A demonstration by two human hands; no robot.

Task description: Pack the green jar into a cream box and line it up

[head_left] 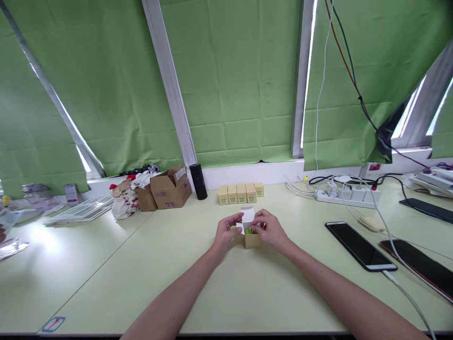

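left hand (225,233) and right hand (269,230): fingers grasping small open carton (252,240) mid-worktop (226,293) | near edge bare | row of cartons (241,193) behind | writing unreadable

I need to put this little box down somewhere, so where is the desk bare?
Bare desk lies between the left hand and the cardboard boxes, and in front near both forearms. Some room sits between the right hand and the black phone. It is crowded on the right around the power strip and its cables, and behind by the row of small boxes.
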